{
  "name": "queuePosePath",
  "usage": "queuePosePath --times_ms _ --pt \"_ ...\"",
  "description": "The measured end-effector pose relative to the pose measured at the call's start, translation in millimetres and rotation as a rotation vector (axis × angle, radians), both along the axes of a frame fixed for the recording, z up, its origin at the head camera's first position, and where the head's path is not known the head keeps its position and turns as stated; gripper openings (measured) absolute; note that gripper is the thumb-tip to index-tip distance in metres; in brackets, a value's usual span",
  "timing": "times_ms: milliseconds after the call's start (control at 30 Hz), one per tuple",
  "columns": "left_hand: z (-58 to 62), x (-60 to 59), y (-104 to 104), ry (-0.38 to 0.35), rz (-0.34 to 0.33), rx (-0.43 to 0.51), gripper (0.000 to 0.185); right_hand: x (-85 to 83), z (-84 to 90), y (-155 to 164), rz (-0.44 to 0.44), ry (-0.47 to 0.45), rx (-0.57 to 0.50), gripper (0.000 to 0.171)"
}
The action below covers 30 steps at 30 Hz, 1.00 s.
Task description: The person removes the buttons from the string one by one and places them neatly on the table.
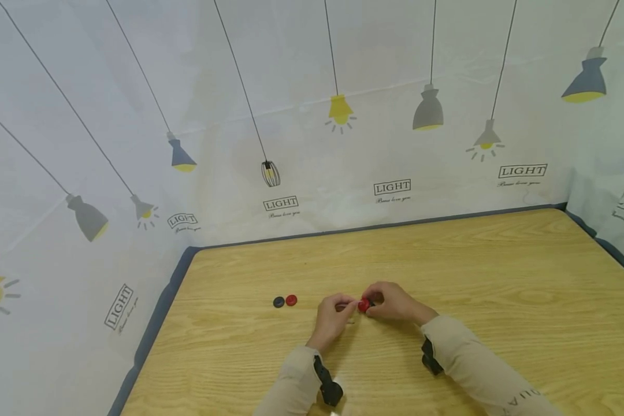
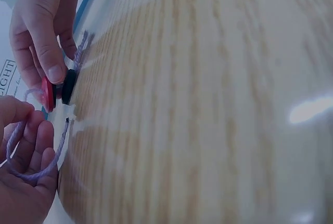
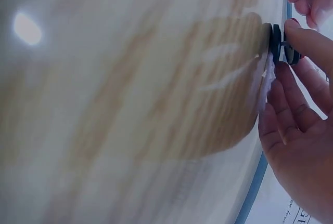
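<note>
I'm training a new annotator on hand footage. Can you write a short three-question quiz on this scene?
1. True or false: the right hand pinches a red button stacked against a dark button.
2. What does the left hand hold? A) cord B) scissors C) spoon
3. How many loose buttons lie apart to the left on the table?

Key: 1 true. 2 A, the purple cord. 3 two, a dark loose button touching a red loose button.
</note>
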<state>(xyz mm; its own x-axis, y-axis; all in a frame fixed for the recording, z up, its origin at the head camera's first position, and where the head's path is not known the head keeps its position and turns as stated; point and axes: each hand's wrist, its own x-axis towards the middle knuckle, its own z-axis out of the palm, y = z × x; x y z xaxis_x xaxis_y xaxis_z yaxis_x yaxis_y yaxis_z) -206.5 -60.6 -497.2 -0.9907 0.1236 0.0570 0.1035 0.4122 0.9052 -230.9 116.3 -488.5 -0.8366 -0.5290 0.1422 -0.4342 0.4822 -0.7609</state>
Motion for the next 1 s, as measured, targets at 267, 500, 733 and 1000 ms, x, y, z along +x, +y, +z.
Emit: queuePosePath --times_ms 267,500,733,1000 --pt "-0.5 0.8 -1.2 0.006 -0.017 0.008 0.012 1.1 0.9 0.9 -0.019 -0.014 -0.021 0.022" --pt "-1.0 0.7 -0.9 0.005 0.002 0.041 0.012 1.2 2.5 1.6 -0.002 -0.027 -0.059 0.022" --pt "-0.1 1.0 0.3 0.001 0.028 0.069 0.011 1.2 4.6 -0.9 -0.023 -0.044 -0.076 0.025" --pt "-2.5 0.1 -0.1 0.008 0.016 0.087 0.012 3.1 5.8 -2.8 -0.013 -0.083 -0.172 0.028"
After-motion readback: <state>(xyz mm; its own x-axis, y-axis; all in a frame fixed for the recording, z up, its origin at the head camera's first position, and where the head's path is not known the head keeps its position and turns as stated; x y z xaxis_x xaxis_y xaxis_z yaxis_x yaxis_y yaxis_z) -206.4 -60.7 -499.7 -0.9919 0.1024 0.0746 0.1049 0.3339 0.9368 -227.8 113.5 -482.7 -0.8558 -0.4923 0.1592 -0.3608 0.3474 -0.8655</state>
